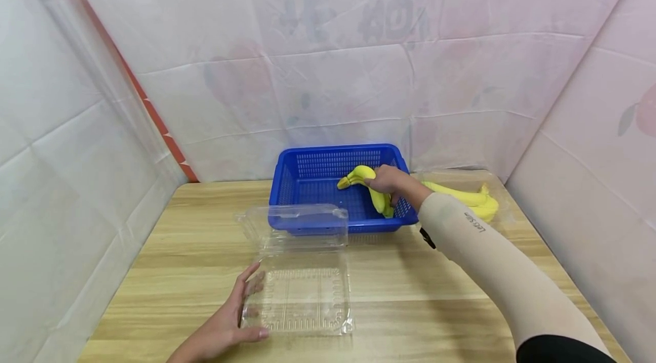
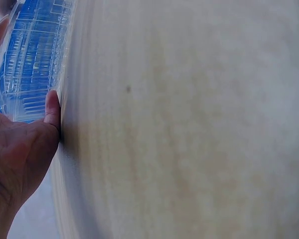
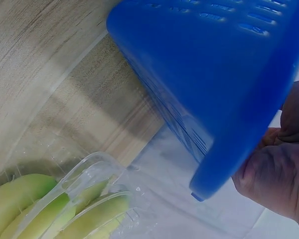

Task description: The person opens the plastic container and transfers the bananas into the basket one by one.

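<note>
A clear plastic clamshell container point(image 1: 306, 294) lies opened on the table, its lid point(image 1: 307, 226) tilted up against the front of a blue basket point(image 1: 287, 180). My left hand point(image 1: 225, 311) holds the container's left side, with the thumb at the front edge and the index finger near the rear corner. Some fingers show through the plastic. In the left wrist view the thumb point(image 2: 52, 109) lies along the container point(image 2: 32, 64). My right hand point(image 1: 386, 180) reaches into the basket and grips yellow bananas point(image 1: 365, 174). The right wrist view shows this hand point(image 3: 279, 169) beyond the basket wall point(image 3: 199, 74), the bananas hidden.
Right of the basket, a clear container point(image 1: 499, 180) holds more bananas point(image 1: 484, 209), partly behind the right forearm point(image 1: 492, 260). The wooden table point(image 1: 195, 237) ends at hanging printed sheets point(image 1: 328, 66) behind and on both sides.
</note>
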The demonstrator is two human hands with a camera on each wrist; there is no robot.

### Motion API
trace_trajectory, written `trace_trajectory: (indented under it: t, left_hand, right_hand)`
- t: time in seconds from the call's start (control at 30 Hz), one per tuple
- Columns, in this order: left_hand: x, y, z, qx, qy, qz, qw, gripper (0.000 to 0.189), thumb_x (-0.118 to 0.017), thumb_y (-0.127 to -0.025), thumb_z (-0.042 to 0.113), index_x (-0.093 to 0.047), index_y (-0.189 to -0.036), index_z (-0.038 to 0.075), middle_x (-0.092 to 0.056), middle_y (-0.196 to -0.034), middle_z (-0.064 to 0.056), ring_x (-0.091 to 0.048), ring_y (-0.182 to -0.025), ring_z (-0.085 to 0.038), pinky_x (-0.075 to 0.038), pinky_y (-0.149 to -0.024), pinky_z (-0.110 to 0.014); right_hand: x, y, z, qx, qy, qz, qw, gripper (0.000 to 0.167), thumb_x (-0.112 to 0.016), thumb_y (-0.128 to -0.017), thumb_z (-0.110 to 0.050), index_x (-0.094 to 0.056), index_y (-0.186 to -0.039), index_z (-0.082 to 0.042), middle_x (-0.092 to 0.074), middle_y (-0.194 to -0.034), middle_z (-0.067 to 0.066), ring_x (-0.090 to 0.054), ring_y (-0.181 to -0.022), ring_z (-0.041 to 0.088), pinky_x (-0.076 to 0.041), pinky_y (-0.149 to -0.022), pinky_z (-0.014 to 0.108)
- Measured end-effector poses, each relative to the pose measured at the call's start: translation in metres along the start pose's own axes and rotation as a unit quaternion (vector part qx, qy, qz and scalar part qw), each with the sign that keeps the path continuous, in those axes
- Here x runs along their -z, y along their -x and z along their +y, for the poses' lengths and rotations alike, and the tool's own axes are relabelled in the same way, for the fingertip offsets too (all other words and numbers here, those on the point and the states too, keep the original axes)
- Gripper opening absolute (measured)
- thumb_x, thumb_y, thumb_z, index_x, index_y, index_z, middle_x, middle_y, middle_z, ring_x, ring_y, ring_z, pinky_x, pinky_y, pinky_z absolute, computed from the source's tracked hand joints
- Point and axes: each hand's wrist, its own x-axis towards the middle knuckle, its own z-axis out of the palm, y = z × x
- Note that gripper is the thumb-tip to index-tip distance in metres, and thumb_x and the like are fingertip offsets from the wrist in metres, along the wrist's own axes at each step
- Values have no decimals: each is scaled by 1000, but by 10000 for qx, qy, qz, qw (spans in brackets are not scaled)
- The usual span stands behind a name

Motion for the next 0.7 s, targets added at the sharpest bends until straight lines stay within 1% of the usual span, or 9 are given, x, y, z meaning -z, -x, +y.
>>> trace_trajectory:
  t: [0.1,0.2,0.3,0.37,0.43,0.5,0.6,0.67,0.7]
  left_hand:
    - [0,0,0,21,-4,-8,10000,120,-82,-92,10,7,-172,25,-3,-178,-30,-11,-158,-54,-51,-104,-25]
    - [1,0,1,21,50,-46,10000,120,-82,-92,11,7,-172,24,-2,-178,-30,-8,-159,-58,-51,-104,-24]
    - [1,0,1,27,99,-48,9999,121,-82,-92,11,7,-172,24,-2,-178,-30,-7,-159,-60,-51,-104,-24]
    - [1,-1,1,36,118,-45,9999,121,-82,-92,10,7,-172,24,-2,-178,-30,-7,-159,-60,-51,-104,-24]
    - [1,-1,1,12,105,-49,9999,121,-82,-92,10,8,-171,23,-2,-178,-31,-7,-159,-61,-51,-104,-24]
    - [1,0,0,-19,81,-56,10000,120,-81,-93,10,8,-171,22,-2,-177,-32,-8,-159,-62,-50,-104,-23]
    - [0,0,-1,-68,35,-51,10000,120,-81,-93,10,9,-171,22,-3,-177,-33,-8,-158,-62,-50,-104,-23]
    - [0,0,-1,-81,31,-46,10000,119,-81,-93,9,9,-171,23,-3,-177,-33,-9,-158,-62,-50,-104,-23]
    - [1,0,-1,-74,41,-51,10000,119,-81,-93,9,9,-171,23,-3,-177,-33,-9,-158,-62,-50,-104,-23]
  right_hand:
    - [0,0,1,-14,-1,17,10000,68,-47,-113,-40,-32,-163,4,-60,-130,27,-78,-78,29,-68,-67,41]
    - [-1,-1,2,-41,-60,25,10000,70,-47,-113,-42,-31,-165,3,-61,-130,27,-78,-80,29,-68,-69,42]
    - [-1,-2,4,-38,-107,37,9999,69,-47,-113,-44,-34,-164,2,-62,-129,26,-78,-82,30,-68,-70,42]
    - [-1,-3,5,-14,-121,48,9999,66,-47,-113,-44,-40,-160,1,-63,-126,25,-78,-84,30,-68,-69,41]
    - [-2,-4,6,-9,-154,69,9999,61,-47,-113,-45,-50,-152,1,-65,-123,24,-78,-85,30,-68,-68,40]
    - [-3,-4,7,-16,-225,81,9997,57,-48,-113,-46,-56,-143,2,-66,-121,24,-78,-85,31,-68,-69,40]
    - [-4,-2,8,-61,-386,115,9992,55,-49,-112,-46,-60,-135,2,-66,-120,23,-78,-85,32,-68,-71,42]
    - [-4,0,8,-101,-469,149,9987,56,-51,-111,-47,-60,-135,3,-65,-121,23,-78,-84,31,-68,-71,42]
    - [-3,1,8,-109,-487,169,9986,58,-51,-111,-47,-59,-138,4,-65,-122,24,-78,-85,31,-68,-72,42]
